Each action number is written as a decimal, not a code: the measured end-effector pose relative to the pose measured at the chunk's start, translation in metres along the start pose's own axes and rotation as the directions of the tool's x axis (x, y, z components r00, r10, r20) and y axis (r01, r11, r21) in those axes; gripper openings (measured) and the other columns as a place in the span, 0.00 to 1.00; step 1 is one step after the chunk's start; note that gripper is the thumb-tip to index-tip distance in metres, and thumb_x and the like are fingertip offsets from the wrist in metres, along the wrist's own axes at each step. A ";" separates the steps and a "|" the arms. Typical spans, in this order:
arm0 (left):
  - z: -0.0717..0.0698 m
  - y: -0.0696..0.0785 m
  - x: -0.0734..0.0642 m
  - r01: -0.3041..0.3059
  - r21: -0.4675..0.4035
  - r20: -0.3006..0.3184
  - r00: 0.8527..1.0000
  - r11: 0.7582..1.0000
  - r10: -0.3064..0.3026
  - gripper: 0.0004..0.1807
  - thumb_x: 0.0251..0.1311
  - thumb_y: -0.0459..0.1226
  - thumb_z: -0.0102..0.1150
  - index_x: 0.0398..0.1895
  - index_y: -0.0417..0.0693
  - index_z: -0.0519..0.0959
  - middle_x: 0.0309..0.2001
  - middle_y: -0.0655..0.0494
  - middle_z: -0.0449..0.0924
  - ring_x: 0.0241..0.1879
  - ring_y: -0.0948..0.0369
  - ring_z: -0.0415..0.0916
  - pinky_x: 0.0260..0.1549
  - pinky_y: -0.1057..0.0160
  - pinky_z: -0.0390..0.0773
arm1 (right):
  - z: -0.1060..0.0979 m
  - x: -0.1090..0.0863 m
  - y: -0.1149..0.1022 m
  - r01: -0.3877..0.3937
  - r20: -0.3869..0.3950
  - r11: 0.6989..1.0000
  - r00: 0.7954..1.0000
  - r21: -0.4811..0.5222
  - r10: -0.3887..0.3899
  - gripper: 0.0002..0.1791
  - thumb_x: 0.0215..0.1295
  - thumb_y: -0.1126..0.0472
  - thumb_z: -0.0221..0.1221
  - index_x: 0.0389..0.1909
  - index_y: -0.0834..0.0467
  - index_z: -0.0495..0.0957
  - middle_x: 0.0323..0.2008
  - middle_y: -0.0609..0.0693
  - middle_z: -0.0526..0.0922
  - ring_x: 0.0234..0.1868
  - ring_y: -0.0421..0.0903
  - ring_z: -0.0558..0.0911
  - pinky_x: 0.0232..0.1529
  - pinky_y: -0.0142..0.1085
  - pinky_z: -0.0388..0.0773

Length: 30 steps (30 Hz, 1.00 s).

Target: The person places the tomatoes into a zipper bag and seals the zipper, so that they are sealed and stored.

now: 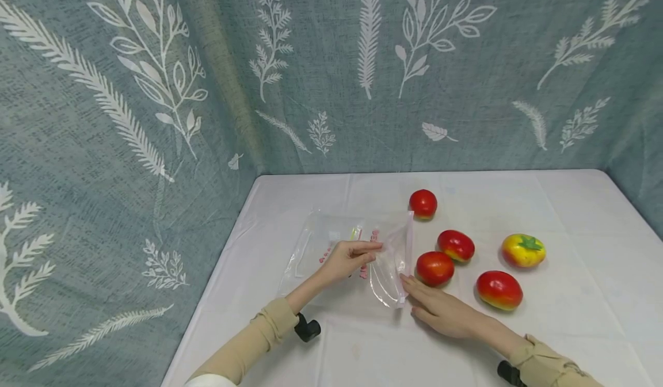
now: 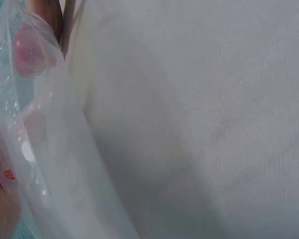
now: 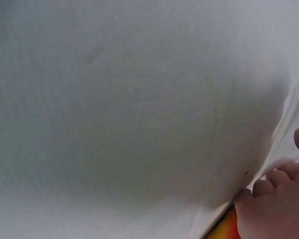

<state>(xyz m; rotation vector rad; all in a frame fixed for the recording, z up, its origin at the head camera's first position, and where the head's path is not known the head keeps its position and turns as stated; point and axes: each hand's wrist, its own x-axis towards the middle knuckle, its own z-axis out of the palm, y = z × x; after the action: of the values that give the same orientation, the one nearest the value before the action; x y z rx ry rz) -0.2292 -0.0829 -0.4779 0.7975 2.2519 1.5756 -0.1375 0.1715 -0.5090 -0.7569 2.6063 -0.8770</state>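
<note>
A clear zip-top plastic bag (image 1: 318, 234) with red print lies on the table, its opening edge on the right. My left hand (image 1: 346, 261) pinches the bag's upper layer near that opening, which bulges up. Fairly straight fingers of my right hand (image 1: 442, 312) touch the near corner of the opening edge. Just beyond them sits a red tomato-like fruit (image 1: 434, 268). In the left wrist view the bag (image 2: 65, 144) covers the left side; the left hand is mostly out of frame. The right wrist view catches the right hand (image 3: 279, 199) at lower right.
Other red fruits lie right of the bag: one at the back (image 1: 423, 204), one in the middle (image 1: 456, 245), one nearer the front (image 1: 499, 290). A yellow-red fruit (image 1: 524, 250) with a green star-shaped top lies farther right. A patterned curtain (image 1: 321, 76) borders the white-covered table (image 1: 570, 329).
</note>
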 end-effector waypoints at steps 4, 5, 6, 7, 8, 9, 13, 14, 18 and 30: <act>0.001 -0.002 0.000 0.011 0.024 -0.001 1.000 1.000 -0.011 0.17 0.62 0.32 0.57 0.54 0.38 0.78 0.53 0.45 0.80 0.49 0.54 0.81 0.29 0.78 0.72 | 0.000 0.000 0.000 -0.012 -0.003 1.000 1.000 0.022 0.012 0.34 0.69 0.50 0.52 0.74 0.44 0.52 0.74 0.45 0.54 0.74 0.49 0.55 0.68 0.52 0.58; 0.001 -0.002 0.000 0.011 0.028 -0.002 1.000 1.000 -0.011 0.17 0.62 0.32 0.57 0.54 0.38 0.78 0.53 0.45 0.80 0.49 0.54 0.81 0.29 0.79 0.72 | 0.001 0.000 0.000 -0.017 0.000 1.000 1.000 0.026 0.017 0.35 0.69 0.50 0.53 0.74 0.44 0.51 0.74 0.44 0.54 0.74 0.48 0.55 0.68 0.52 0.58; 0.002 -0.002 0.000 0.010 0.033 -0.003 1.000 0.999 -0.010 0.17 0.62 0.32 0.58 0.54 0.38 0.78 0.53 0.45 0.80 0.50 0.54 0.80 0.32 0.79 0.74 | 0.001 0.000 0.000 -0.022 0.001 0.999 1.000 0.027 0.022 0.35 0.69 0.50 0.52 0.74 0.44 0.51 0.74 0.44 0.53 0.74 0.47 0.54 0.69 0.51 0.58; 0.002 -0.002 0.001 0.011 0.036 -0.003 1.000 0.999 -0.010 0.17 0.62 0.32 0.58 0.54 0.38 0.78 0.53 0.45 0.80 0.51 0.54 0.80 0.34 0.79 0.75 | 0.001 0.000 0.000 -0.023 0.001 0.999 1.000 0.026 0.023 0.35 0.69 0.49 0.52 0.74 0.44 0.51 0.74 0.44 0.53 0.74 0.47 0.54 0.69 0.51 0.58; 0.002 -0.002 0.001 0.013 0.035 -0.005 1.000 0.999 -0.012 0.18 0.61 0.32 0.58 0.54 0.38 0.78 0.53 0.45 0.80 0.52 0.53 0.79 0.36 0.79 0.76 | 0.001 -0.001 0.001 -0.023 -0.001 0.999 1.000 0.028 0.023 0.35 0.69 0.49 0.52 0.74 0.44 0.51 0.74 0.43 0.53 0.74 0.47 0.54 0.69 0.51 0.58; 0.003 -0.002 0.001 0.016 0.033 -0.006 1.000 0.999 -0.016 0.18 0.61 0.32 0.58 0.54 0.38 0.78 0.53 0.45 0.80 0.52 0.53 0.79 0.36 0.78 0.76 | 0.001 -0.001 0.001 -0.023 -0.004 0.999 1.000 0.029 0.023 0.35 0.69 0.49 0.52 0.74 0.44 0.51 0.74 0.43 0.53 0.74 0.47 0.54 0.69 0.51 0.58; 0.003 -0.003 0.001 0.027 0.021 -0.009 1.000 0.999 -0.027 0.18 0.61 0.32 0.58 0.55 0.38 0.78 0.53 0.44 0.80 0.51 0.52 0.80 0.41 0.74 0.79 | -0.001 -0.003 0.000 -0.020 -0.018 0.999 1.000 0.035 0.021 0.35 0.69 0.50 0.53 0.74 0.45 0.51 0.74 0.42 0.52 0.74 0.46 0.54 0.68 0.51 0.58; 0.003 -0.003 0.001 0.026 0.021 -0.011 1.000 0.999 -0.026 0.18 0.61 0.32 0.58 0.55 0.38 0.78 0.53 0.44 0.80 0.51 0.52 0.80 0.41 0.74 0.79 | -0.001 -0.003 -0.001 -0.021 -0.021 0.999 1.000 0.037 0.022 0.36 0.69 0.50 0.53 0.74 0.45 0.50 0.74 0.42 0.52 0.74 0.46 0.54 0.68 0.51 0.59; 0.003 -0.004 0.001 0.017 0.035 -0.021 1.000 0.999 -0.016 0.18 0.61 0.32 0.58 0.55 0.38 0.78 0.53 0.45 0.80 0.51 0.52 0.80 0.42 0.74 0.79 | -0.002 -0.005 -0.003 -0.025 -0.027 0.999 0.999 0.044 0.026 0.36 0.69 0.49 0.53 0.74 0.44 0.50 0.74 0.42 0.53 0.74 0.46 0.55 0.68 0.51 0.60; 0.001 -0.007 0.003 -0.019 0.049 -0.057 0.998 0.999 0.021 0.18 0.61 0.33 0.59 0.54 0.38 0.78 0.54 0.45 0.80 0.55 0.53 0.78 0.47 0.74 0.77 | -0.004 -0.011 -0.010 0.034 -0.091 0.997 0.995 0.062 -0.029 0.35 0.67 0.51 0.56 0.73 0.42 0.54 0.72 0.42 0.58 0.72 0.45 0.60 0.65 0.49 0.66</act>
<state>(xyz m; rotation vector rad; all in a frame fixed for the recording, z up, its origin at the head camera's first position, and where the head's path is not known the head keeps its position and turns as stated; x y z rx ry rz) -0.2328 -0.0825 -0.4840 0.7992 2.3379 1.5784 -0.1261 0.1731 -0.4986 -0.7603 2.6365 -1.0206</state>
